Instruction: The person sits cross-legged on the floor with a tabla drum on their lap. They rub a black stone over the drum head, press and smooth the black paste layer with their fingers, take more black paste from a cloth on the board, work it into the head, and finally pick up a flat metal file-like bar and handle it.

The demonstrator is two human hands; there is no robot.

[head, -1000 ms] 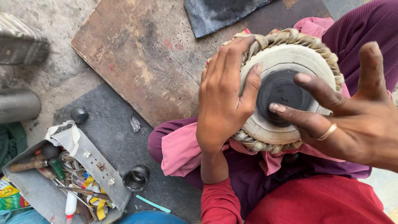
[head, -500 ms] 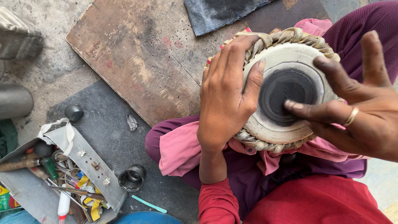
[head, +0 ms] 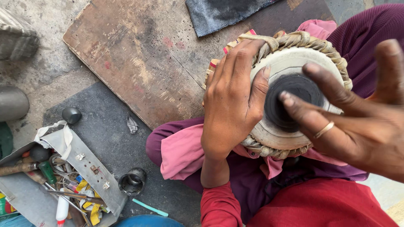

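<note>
Head view: tabla drum [head: 290,63] sits right of centre on the person's lap, on pink cloth [head: 181,151], its pale skin facing up with a black centre spot [head: 294,101] and a braided rim. Left hand [head: 233,98] lies flat over the drum's left edge, fingers spread and wrapped onto the braid, thumb on the pale skin. Right hand [head: 349,113], lower right of the frame, is open with fingers stretched out; a fingertip touches the black spot, and a ring shows on one finger. Wooden board [head: 139,54] on the floor fills the upper centre, with a dark mat [head: 223,12] at the top edge. Lower left: open metal toolbox [head: 90,168] with mixed tools, small black cup [head: 132,181] just beside it, round black knob [head: 71,114] above it.
</note>
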